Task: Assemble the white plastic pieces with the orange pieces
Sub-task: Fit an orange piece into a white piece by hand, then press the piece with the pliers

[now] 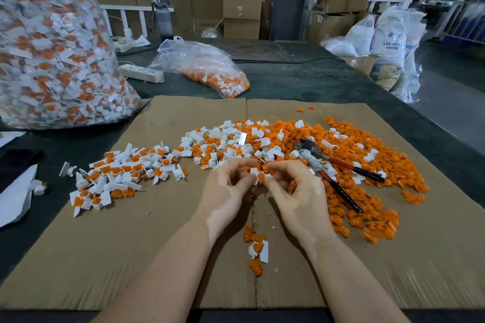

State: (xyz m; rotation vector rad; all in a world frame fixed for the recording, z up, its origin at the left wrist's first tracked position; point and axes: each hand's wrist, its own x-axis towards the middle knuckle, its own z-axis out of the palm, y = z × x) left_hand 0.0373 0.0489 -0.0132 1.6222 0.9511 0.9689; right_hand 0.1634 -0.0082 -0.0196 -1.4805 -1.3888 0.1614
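Two hands meet over the middle of the cardboard sheet (157,257) — the left hand (225,191) pinches a white piece (254,173), the right hand (296,191) pinches an orange piece (261,177) against it. Pressed askew, the orange piece could pop out into the loose pile (341,165) beyond — and mix with the finished ones (118,173) toward the left edge.

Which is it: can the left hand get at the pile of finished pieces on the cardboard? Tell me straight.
Probably yes. The finished pile lies open on the left hand's side with bare cardboard between, but both hands are pinching a white-and-orange piece, which must go first.
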